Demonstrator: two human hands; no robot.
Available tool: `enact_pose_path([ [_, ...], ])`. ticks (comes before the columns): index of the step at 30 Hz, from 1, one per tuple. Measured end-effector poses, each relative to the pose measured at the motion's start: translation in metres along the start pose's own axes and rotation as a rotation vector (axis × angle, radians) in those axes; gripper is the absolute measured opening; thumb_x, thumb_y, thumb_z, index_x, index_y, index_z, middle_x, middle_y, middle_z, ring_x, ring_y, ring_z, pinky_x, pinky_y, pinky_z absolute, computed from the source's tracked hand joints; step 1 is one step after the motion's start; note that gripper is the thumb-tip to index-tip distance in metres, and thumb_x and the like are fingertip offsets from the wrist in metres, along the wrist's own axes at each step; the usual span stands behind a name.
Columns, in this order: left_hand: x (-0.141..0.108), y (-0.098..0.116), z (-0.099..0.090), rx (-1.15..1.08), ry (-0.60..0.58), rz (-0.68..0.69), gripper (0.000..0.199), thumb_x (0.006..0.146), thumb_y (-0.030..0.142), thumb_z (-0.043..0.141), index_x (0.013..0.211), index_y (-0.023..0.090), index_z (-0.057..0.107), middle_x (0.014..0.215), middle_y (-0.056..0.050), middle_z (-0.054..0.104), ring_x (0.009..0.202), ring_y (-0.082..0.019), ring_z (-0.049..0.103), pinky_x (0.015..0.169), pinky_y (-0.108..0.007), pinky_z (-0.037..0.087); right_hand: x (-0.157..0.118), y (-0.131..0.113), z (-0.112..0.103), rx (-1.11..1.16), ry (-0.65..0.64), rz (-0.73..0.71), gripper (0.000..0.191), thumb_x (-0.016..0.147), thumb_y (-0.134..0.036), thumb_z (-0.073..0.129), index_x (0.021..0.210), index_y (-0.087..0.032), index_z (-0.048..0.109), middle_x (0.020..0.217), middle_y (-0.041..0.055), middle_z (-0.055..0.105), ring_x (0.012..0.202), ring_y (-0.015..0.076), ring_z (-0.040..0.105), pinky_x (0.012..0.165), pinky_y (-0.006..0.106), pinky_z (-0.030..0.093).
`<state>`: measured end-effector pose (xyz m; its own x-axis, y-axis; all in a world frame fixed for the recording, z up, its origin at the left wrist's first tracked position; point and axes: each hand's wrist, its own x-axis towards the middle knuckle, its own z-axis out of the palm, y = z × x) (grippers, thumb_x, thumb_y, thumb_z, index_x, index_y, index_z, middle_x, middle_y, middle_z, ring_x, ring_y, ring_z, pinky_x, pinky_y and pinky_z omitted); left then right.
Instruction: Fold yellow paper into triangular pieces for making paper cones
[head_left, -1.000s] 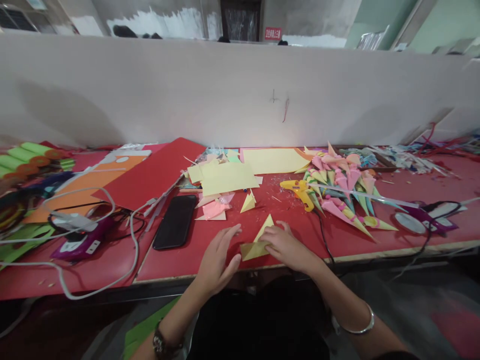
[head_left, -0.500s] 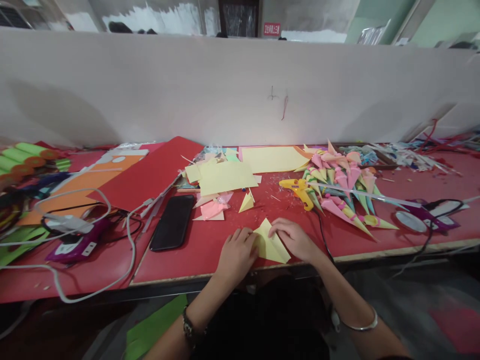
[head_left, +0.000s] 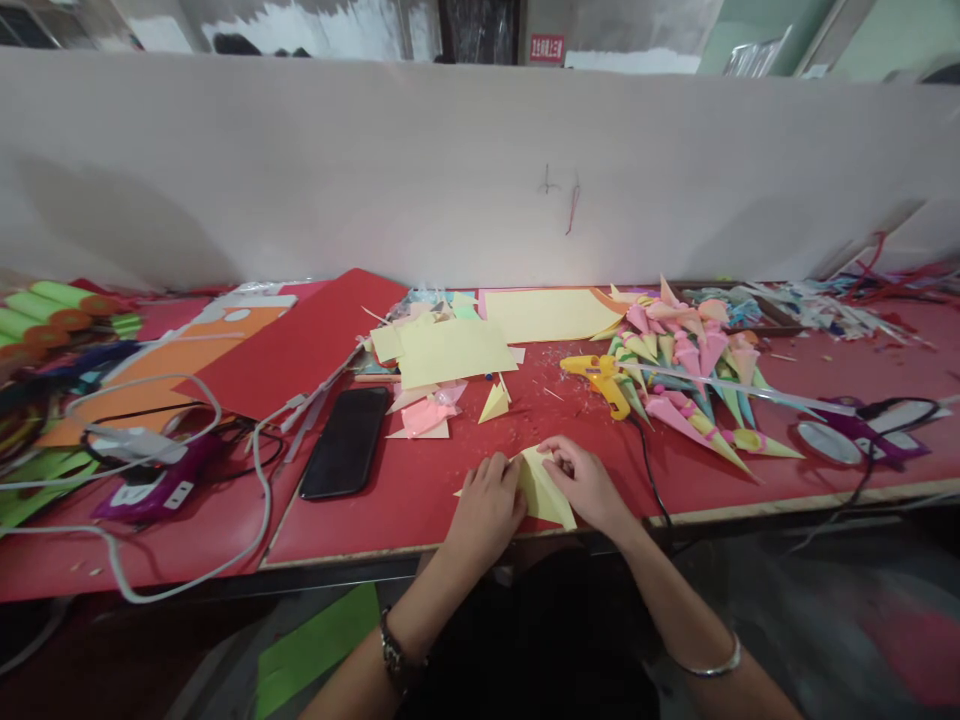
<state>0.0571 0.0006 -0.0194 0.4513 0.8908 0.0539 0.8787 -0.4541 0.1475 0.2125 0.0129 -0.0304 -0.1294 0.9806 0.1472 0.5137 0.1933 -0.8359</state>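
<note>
Shows white Chinese characters, too small to read surely, on a red sign (head_left: 547, 48) far off at twelve o'clock. Has the yellow paper (head_left: 546, 495) lying at five o'clock of the view, by the front edge of the red table (head_left: 416, 490). Closes the grip of the right hand (head_left: 592, 490) on the paper's one-o'clock edge; presses the left hand (head_left: 487, 505) over its nine-o'clock side, but cannot tell that grip, with fingertips hidden. Since one second ago, has moved the left hand from beside the paper onto it; since half a second ago, shows a pale tip (head_left: 458, 493) poking out past that hand at nine o'clock.
</note>
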Motion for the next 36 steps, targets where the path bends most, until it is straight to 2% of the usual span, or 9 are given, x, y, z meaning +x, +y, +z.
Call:
enact_pose_path([
  [5,0.000,0.002,0.002,0.052,0.014,0.006,0.038,0.080,0.016,0.040,0.117,0.012,0.042,0.097,-0.009,0.051,0.090,-0.022,0.049,0.077,-0.036,0.039,-0.006,-0.006,0.003,-0.150,0.049,-0.026,0.016,0.078,-0.021,0.041,0.087,-0.018,0.055,0.055,-0.0034,0.047,0.050,0.0120,0.045,0.051,0.020,0.034],
  [10,0.002,0.004,0.001,0.097,0.018,0.002,0.041,0.080,0.017,0.041,0.120,0.011,0.040,0.096,-0.009,0.053,0.088,-0.022,0.051,0.074,-0.035,0.039,-0.007,-0.008,0.003,-0.227,0.023,-0.035,0.017,0.080,-0.021,0.041,0.080,-0.019,0.057,0.057,-0.0013,0.056,0.052,0.0124,0.050,0.053,0.021,0.034],
  [15,0.003,0.006,-0.002,0.125,-0.007,0.002,0.041,0.079,0.018,0.042,0.120,0.011,0.041,0.098,-0.009,0.053,0.087,-0.022,0.051,0.073,-0.035,0.039,-0.010,-0.006,0.005,-0.299,0.018,-0.078,0.017,0.079,-0.016,0.041,0.079,-0.020,0.058,0.071,0.0000,0.064,0.066,0.0141,0.056,0.067,0.024,0.034],
  [23,0.003,0.008,-0.001,0.176,0.006,0.023,0.041,0.080,0.019,0.041,0.120,0.012,0.040,0.096,-0.008,0.054,0.085,-0.021,0.051,0.070,-0.034,0.039,-0.015,-0.001,0.001,-0.362,0.063,-0.066,0.020,0.080,-0.013,0.038,0.076,-0.019,0.057,0.078,0.0020,0.065,0.072,0.0169,0.057,0.071,0.029,0.034],
  [25,0.003,0.008,0.001,0.182,0.017,0.021,0.041,0.080,0.020,0.042,0.121,0.011,0.040,0.096,-0.008,0.054,0.084,-0.021,0.051,0.070,-0.034,0.039,-0.017,-0.002,-0.001,-0.327,0.080,-0.040,0.018,0.080,-0.017,0.039,0.082,-0.019,0.056,0.079,0.0028,0.065,0.072,0.0174,0.057,0.070,0.029,0.035],
  [27,0.003,0.008,0.002,0.192,0.019,0.015,0.043,0.080,0.019,0.043,0.122,0.012,0.039,0.097,-0.009,0.054,0.084,-0.021,0.051,0.070,-0.034,0.039,-0.018,-0.004,-0.003,-0.267,0.087,0.000,0.019,0.079,-0.024,0.043,0.094,-0.019,0.053,0.074,0.0024,0.064,0.067,0.0168,0.056,0.069,0.029,0.037],
  [30,0.003,0.009,0.002,0.206,0.016,0.013,0.043,0.080,0.017,0.044,0.122,0.013,0.039,0.098,-0.009,0.054,0.085,-0.020,0.051,0.070,-0.033,0.039,-0.021,-0.007,-0.004,-0.193,0.037,0.035,0.030,0.076,-0.030,0.047,0.103,-0.019,0.048,0.055,-0.0044,0.058,0.053,0.0141,0.052,0.071,0.032,0.038],
  [33,0.003,0.009,0.002,0.209,0.017,0.007,0.041,0.080,0.018,0.043,0.121,0.013,0.040,0.096,-0.009,0.054,0.084,-0.021,0.051,0.069,-0.033,0.039,-0.026,-0.009,-0.004,-0.203,-0.018,0.026,0.022,0.076,-0.027,0.044,0.096,-0.021,0.052,0.044,-0.0088,0.048,0.047,0.0121,0.049,0.076,0.034,0.036],
  [36,0.003,0.009,0.002,0.214,0.026,0.006,0.040,0.081,0.019,0.042,0.121,0.013,0.040,0.095,-0.009,0.054,0.083,-0.021,0.051,0.068,-0.034,0.040,-0.030,-0.010,-0.003,-0.235,0.007,0.040,0.017,0.078,-0.024,0.041,0.086,-0.022,0.056,0.045,-0.0075,0.049,0.048,0.0121,0.049,0.075,0.034,0.036],
])
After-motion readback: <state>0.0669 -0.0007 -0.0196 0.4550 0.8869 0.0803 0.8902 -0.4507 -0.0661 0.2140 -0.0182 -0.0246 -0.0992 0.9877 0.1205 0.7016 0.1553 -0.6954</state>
